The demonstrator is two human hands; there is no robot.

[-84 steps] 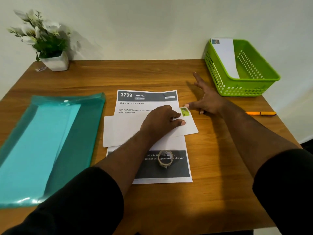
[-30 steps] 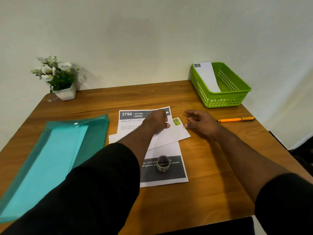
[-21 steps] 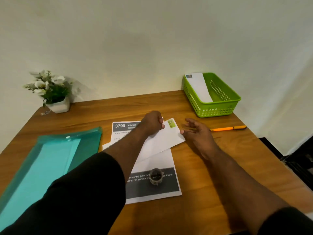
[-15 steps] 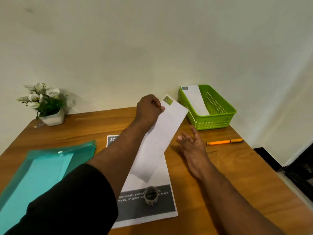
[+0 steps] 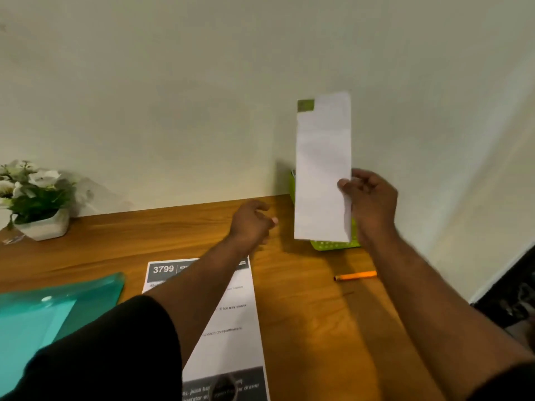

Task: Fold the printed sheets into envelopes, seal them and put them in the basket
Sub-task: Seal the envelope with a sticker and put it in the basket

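A white envelope (image 5: 322, 166) with a green stamp at its top corner stands upright in the air in front of the green basket (image 5: 333, 245), hiding most of it. My right hand (image 5: 369, 202) pinches the envelope's right edge with thumb and fingers. My left hand (image 5: 252, 222) hovers just left of the envelope above the table, fingers loosely curled, holding nothing. A printed sheet (image 5: 228, 319) headed 3799 lies flat on the wooden table (image 5: 312, 314) under my left forearm. A tape roll (image 5: 224, 387) sits on the sheet's dark bottom band.
A teal plastic folder (image 5: 55, 319) lies at the left. A white pot of flowers (image 5: 34, 198) stands at the back left corner. An orange pen (image 5: 356, 275) lies right of the sheet. The wall is close behind the table; the table's right edge drops to a dark floor.
The envelope was lifted off the sheet by my left hand, raised upright and passed to my right hand. My left hand let go and dropped back. The camera tilted upward.
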